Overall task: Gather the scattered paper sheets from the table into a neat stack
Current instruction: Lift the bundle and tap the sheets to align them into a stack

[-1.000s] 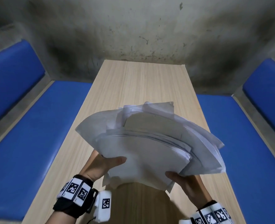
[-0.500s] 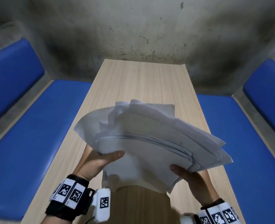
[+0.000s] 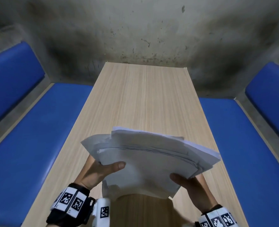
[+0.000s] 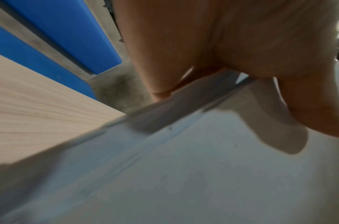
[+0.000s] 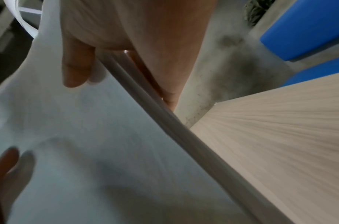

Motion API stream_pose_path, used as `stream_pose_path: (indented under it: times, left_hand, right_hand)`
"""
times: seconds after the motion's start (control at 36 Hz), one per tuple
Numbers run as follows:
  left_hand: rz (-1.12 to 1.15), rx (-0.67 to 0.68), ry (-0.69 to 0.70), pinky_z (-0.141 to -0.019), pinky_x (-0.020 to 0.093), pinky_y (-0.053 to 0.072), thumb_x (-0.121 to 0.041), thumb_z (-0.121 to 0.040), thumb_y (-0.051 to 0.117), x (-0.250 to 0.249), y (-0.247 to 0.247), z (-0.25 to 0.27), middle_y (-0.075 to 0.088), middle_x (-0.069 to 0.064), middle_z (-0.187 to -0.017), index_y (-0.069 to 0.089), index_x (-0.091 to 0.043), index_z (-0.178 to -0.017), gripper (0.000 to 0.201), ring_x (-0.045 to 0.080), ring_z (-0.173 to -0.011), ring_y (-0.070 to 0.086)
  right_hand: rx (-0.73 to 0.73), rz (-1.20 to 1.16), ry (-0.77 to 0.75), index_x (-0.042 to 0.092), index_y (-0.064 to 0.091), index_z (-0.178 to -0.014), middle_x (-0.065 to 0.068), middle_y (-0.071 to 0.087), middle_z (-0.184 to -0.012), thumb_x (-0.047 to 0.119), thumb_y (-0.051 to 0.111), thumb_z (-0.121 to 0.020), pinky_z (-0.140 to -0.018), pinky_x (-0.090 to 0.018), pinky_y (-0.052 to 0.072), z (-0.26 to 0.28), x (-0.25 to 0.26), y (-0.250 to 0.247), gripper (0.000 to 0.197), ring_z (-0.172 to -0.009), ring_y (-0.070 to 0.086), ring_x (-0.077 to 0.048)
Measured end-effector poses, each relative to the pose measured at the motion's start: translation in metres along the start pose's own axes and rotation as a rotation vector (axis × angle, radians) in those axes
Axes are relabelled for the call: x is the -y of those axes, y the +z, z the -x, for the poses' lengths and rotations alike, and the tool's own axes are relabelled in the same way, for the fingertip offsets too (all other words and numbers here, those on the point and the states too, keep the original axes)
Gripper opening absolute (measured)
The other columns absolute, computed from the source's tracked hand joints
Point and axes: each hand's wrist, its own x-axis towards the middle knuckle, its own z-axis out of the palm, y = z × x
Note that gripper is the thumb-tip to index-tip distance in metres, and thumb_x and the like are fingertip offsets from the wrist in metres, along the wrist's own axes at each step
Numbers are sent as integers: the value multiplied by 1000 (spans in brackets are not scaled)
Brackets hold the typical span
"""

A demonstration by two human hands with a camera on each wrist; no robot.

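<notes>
A thick bundle of white paper sheets (image 3: 145, 163) is held in the air above the near half of the wooden table (image 3: 145, 99), its edges still uneven and fanned at the left. My left hand (image 3: 102, 169) grips the bundle's left side, thumb on top and fingers underneath. My right hand (image 3: 189, 182) grips the right near corner the same way. The left wrist view shows the paper sheets (image 4: 183, 166) under my thumb. In the right wrist view the edge of the paper sheets (image 5: 164, 121) runs diagonally beside my right hand (image 5: 115, 68).
Blue padded benches (image 3: 37, 136) (image 3: 243, 145) run along both sides of the table, with blue backrests behind them. A stained grey concrete wall (image 3: 143, 30) closes off the table's far end. No loose sheets show on the tabletop.
The sheets have drawn together: the fanned spread at the right and top has narrowed into a tighter bundle. Both hands have stayed gripping its two sides.
</notes>
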Motion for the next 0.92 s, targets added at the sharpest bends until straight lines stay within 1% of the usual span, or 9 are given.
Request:
stream_pose_path:
  times: [0.14,0.22,0.36,0.42,0.47,0.56,0.61,0.75,0.92]
  left_hand:
    - [-41,-72,45,-68,21,58,1,-72,78,0,15,-4,78,0,-94,68,-13,-105,37,17,-89,74]
    - [-63,-126,109,-62,18,56,-8,-70,79,-5,17,-3,78,-2,-86,68,-9,-101,33,10,-77,73]
    - [-32,-145,213,-66,33,60,-15,-67,88,-11,10,-1,75,10,-90,71,-17,-96,34,23,-84,73]
    - [-39,-128,198,-70,44,60,-26,-62,84,-12,7,-2,73,20,-89,72,-11,-92,36,32,-85,72]
    - [-40,-118,163,-66,35,61,-28,-60,84,-13,9,-5,75,16,-84,74,-14,-84,29,25,-78,73]
    - [-66,-126,155,-58,23,57,-12,-66,87,-14,21,-11,77,1,-75,77,-29,-72,21,11,-68,73]
    - [-52,-179,184,-56,19,56,-15,-64,89,-17,27,-11,78,-4,-74,77,-34,-70,23,7,-67,73]
    - [-10,-246,312,-70,27,59,-32,-61,82,-23,32,-3,77,9,-93,73,-21,-96,38,21,-85,74]
    - [28,-401,337,-54,20,52,-52,-68,70,-31,48,1,70,1,-70,66,-17,-79,37,11,-62,66]
  right_hand:
    - [-77,138,-73,33,59,-106,28,69,-95,14,74,-79,-74,-14,47,1,7,17,36,-88,62,12]
    - [-106,135,-80,36,58,-100,31,69,-85,29,75,-76,-64,-2,45,6,17,18,31,-79,58,20]
    - [-116,156,-100,33,63,-89,3,73,-77,52,80,-54,-60,-18,53,11,27,12,44,-70,66,-6]
    - [-83,98,-105,30,65,-97,11,74,-86,27,80,-63,-60,-18,54,9,27,8,37,-75,68,-4]
    - [-62,101,-93,28,66,-99,12,76,-89,7,76,-72,-63,-17,53,4,23,7,36,-79,69,-3]
    - [-113,160,-77,29,64,-97,3,75,-86,15,76,-76,-67,-25,51,-4,17,14,27,-83,68,-7]
    - [-183,165,-112,33,59,-97,12,70,-85,16,76,-76,-64,-21,49,-5,19,18,31,-78,65,0]
    - [-174,159,-255,43,59,-97,35,67,-86,11,78,-73,-62,-7,50,3,30,17,44,-85,63,9]
    - [-85,156,-305,55,66,-90,23,70,-89,-1,74,-74,-62,-11,51,2,25,17,59,-83,65,4]
